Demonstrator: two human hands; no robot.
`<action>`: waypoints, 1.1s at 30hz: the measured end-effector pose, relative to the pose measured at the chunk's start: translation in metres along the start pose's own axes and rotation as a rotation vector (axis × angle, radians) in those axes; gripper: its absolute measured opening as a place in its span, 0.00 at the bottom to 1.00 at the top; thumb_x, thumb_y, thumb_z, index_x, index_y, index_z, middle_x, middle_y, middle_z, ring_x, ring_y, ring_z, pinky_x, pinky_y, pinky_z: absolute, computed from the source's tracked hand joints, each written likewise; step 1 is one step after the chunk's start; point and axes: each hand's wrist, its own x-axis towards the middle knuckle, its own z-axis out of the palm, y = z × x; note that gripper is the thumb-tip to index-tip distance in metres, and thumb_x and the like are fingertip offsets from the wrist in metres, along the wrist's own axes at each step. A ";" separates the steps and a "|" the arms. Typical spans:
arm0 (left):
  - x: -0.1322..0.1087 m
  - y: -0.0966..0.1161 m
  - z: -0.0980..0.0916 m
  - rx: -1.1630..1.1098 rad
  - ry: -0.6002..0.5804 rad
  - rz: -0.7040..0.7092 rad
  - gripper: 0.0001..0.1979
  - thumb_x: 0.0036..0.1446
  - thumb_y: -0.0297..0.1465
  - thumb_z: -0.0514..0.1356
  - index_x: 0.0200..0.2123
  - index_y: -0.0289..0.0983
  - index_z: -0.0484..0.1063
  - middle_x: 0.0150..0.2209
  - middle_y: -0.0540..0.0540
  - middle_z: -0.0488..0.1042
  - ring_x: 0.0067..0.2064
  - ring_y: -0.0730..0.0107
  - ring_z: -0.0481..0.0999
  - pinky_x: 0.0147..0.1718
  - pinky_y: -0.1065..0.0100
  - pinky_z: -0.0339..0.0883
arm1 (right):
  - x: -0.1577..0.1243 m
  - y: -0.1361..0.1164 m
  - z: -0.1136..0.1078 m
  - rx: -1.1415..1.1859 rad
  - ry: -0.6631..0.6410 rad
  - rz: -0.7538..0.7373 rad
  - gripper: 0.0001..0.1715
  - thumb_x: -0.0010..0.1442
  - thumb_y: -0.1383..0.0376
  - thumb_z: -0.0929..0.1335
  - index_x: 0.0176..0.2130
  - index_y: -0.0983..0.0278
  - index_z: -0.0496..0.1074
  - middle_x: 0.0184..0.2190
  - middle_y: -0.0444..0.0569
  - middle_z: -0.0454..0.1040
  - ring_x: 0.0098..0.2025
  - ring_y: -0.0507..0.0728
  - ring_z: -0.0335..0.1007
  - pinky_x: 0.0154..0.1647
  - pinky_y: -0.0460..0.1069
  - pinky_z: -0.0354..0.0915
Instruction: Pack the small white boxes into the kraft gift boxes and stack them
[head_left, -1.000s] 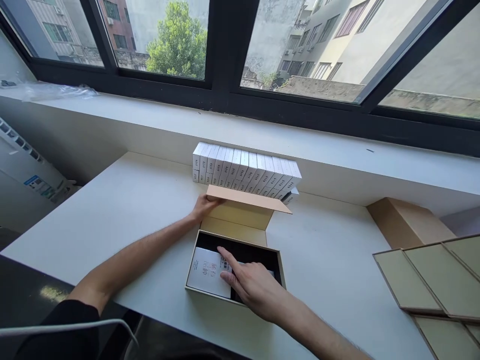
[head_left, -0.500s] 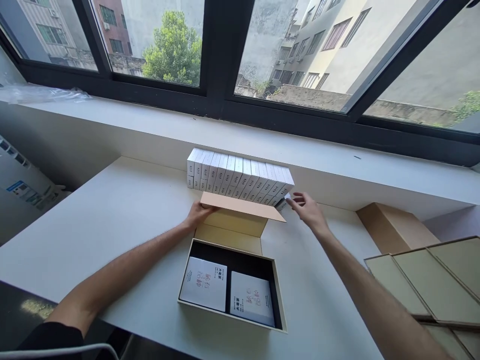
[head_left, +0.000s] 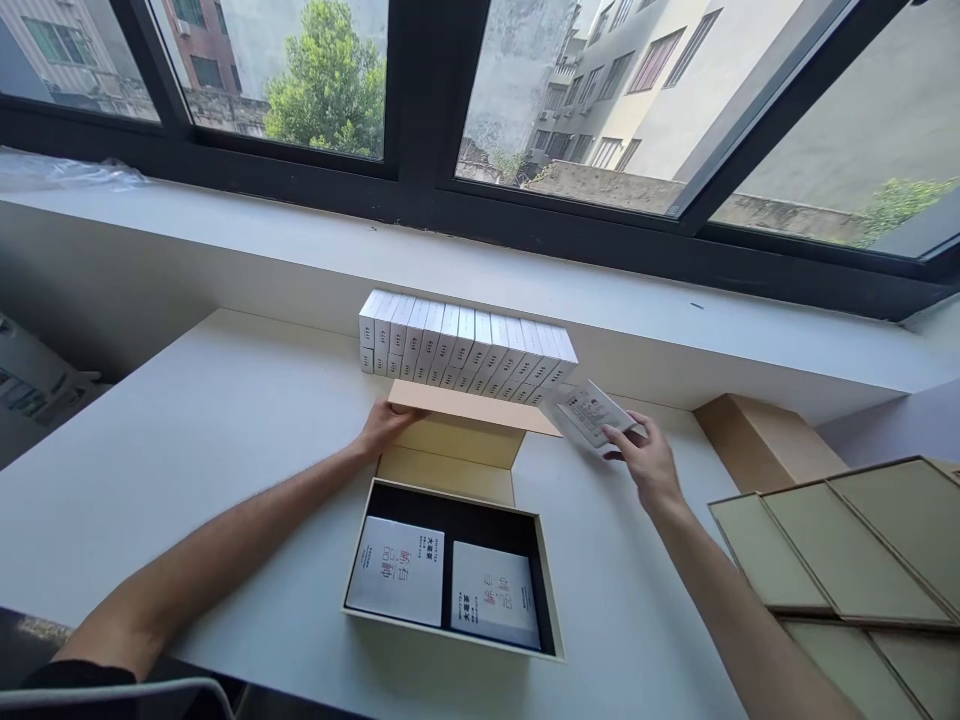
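An open tan box (head_left: 553,600) with a black inside lies on the white table (head_left: 225,440). Two flat white packets (head_left: 397,570) lie side by side in it. My left hand (head_left: 384,425) grips the left end of the raised tan lid (head_left: 465,425) and keeps it up. My right hand (head_left: 646,458) pinches a third white packet (head_left: 589,412) and holds it tilted in the air just right of the lid. Behind the lid stands a row of several white packets (head_left: 465,345) against the wall.
A closed tan box (head_left: 765,445) sits at the right, and several flat tan lids or boards (head_left: 847,550) are stacked in front of it. A white sill (head_left: 450,260) runs under the black window frame. Crumpled clear plastic (head_left: 60,172) lies on the sill at far left.
My right hand left the box, reached to the right end of the packet row, and now holds one packet lifted off it. The left hand has stayed on the lid.
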 end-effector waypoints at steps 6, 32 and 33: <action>0.000 -0.001 -0.004 0.013 0.060 -0.019 0.29 0.38 0.48 0.75 0.39 0.34 0.81 0.42 0.40 0.83 0.47 0.52 0.81 0.47 0.57 0.75 | -0.090 -0.046 -0.056 -0.139 0.136 -0.240 0.34 0.51 0.45 0.75 0.53 0.54 0.72 0.43 0.50 0.78 0.39 0.64 0.77 0.48 0.66 0.75; 0.000 -0.001 -0.004 0.014 0.111 -0.022 0.33 0.35 0.50 0.75 0.41 0.32 0.80 0.42 0.40 0.82 0.45 0.55 0.80 0.45 0.60 0.74 | -0.196 -0.118 0.055 -0.607 -0.986 -1.053 0.22 0.71 0.52 0.61 0.52 0.61 0.74 0.60 0.59 0.69 0.59 0.67 0.66 0.55 0.64 0.67; 0.001 -0.001 -0.004 0.018 0.113 -0.024 0.32 0.35 0.49 0.75 0.39 0.32 0.80 0.41 0.40 0.82 0.44 0.56 0.80 0.43 0.61 0.74 | -0.196 -0.117 0.056 -0.615 -1.011 -1.034 0.22 0.71 0.51 0.60 0.50 0.60 0.74 0.59 0.59 0.70 0.58 0.67 0.67 0.55 0.64 0.67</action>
